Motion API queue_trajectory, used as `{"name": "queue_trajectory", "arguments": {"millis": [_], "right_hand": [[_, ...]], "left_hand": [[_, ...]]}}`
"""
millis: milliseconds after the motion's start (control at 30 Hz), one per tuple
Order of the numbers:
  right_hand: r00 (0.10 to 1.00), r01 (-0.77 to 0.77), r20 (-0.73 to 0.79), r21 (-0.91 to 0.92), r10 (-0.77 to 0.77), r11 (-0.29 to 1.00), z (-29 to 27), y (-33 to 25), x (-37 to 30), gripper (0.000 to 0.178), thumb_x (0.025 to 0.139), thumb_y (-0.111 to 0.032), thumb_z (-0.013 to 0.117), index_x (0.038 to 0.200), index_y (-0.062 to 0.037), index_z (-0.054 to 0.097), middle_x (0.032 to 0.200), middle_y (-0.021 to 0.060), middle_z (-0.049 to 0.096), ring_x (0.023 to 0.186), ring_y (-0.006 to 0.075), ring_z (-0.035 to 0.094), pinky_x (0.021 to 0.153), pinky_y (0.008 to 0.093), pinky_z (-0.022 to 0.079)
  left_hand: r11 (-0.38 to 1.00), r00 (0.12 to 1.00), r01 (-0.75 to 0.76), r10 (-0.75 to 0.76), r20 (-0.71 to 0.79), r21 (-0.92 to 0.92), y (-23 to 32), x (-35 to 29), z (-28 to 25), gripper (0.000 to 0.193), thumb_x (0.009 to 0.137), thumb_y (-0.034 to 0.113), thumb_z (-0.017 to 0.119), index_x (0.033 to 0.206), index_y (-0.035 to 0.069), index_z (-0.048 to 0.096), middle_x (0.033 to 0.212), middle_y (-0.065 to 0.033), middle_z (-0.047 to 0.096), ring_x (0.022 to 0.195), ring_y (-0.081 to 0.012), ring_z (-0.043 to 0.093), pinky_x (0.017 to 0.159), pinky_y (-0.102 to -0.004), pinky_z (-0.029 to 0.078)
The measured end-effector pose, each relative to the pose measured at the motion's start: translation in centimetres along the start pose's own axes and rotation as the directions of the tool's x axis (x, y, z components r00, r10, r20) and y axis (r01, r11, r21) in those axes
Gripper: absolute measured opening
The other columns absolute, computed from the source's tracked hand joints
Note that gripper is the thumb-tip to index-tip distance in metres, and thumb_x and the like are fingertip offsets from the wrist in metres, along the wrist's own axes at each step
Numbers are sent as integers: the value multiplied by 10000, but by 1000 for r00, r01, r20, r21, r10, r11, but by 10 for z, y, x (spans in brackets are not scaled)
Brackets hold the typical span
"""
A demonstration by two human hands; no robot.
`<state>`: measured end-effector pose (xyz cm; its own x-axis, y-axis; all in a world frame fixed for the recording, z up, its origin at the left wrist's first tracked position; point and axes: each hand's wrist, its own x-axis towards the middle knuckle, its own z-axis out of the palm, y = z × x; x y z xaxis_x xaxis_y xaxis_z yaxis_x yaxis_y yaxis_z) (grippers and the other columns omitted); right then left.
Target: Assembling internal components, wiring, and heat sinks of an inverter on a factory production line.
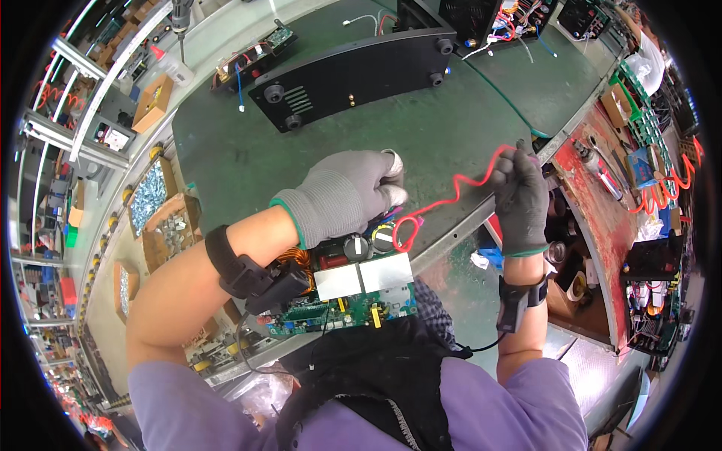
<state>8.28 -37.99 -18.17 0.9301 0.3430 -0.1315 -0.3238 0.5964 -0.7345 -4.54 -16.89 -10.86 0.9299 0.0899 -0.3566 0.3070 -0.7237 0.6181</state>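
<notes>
A green circuit board [402,301] with silver heat sinks [385,272], round capacitors and a copper coil sits at the near edge of the work table, close to my body. My left hand [350,184], in a grey glove, is closed just above the far end of the board, beside some coloured wires. What its fingers hold, if anything, is hidden. A wavy red wire [460,180] runs from a loop by the board up to the right. My right hand [519,197], also gloved, is closed around the wire's far end, out over the table's right edge.
On the green table [421,143] a black metal case [353,79] with rubber feet stands on edge, a small circuit assembly [256,56] left of it. Boxes of screws [148,197] lie at the left. A red-topped bench [590,195] with tools is at the right.
</notes>
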Motion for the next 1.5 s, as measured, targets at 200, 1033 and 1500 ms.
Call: {"name": "queue_trajectory", "arguments": {"millis": [200, 1033, 1500], "right_hand": [[880, 304, 473, -626, 40, 718, 0, 8, -51, 188, 935, -70, 599, 1106, 6, 612, 981, 55, 606, 844, 119, 611, 722, 267, 508], [942, 333, 114, -249, -314, 909, 2, 16, -10, 153, 896, -135, 677, 1006, -45, 620, 875, 17, 620, 775, 96, 554, 686, 261, 460], [733, 676, 678, -716, 56, -175, 72, 24, -50, 217, 724, -301, 763, 800, -117, 677, 847, 29, 604, 872, 256, 587, 834, 397, 400]], "left_hand": [[983, 977, -185, 183, -107, -8, -7, -5, -1, 140, 889, 179, 641, 941, 49, 635, 935, -113, 659, 815, -250, 662, 747, -353, 505], [991, 995, -78, 83, 48, -110, -16, -18, 0, 224, 939, 154, 599, 1143, 75, 645, 911, -107, 685, 546, -152, 621, 522, -313, 496], [997, 1000, 5, -7, -29, -83, -14, -18, -8, 269, 844, 137, 664, 1091, 32, 652, 876, -167, 676, 756, -226, 676, 680, -342, 512]]}}
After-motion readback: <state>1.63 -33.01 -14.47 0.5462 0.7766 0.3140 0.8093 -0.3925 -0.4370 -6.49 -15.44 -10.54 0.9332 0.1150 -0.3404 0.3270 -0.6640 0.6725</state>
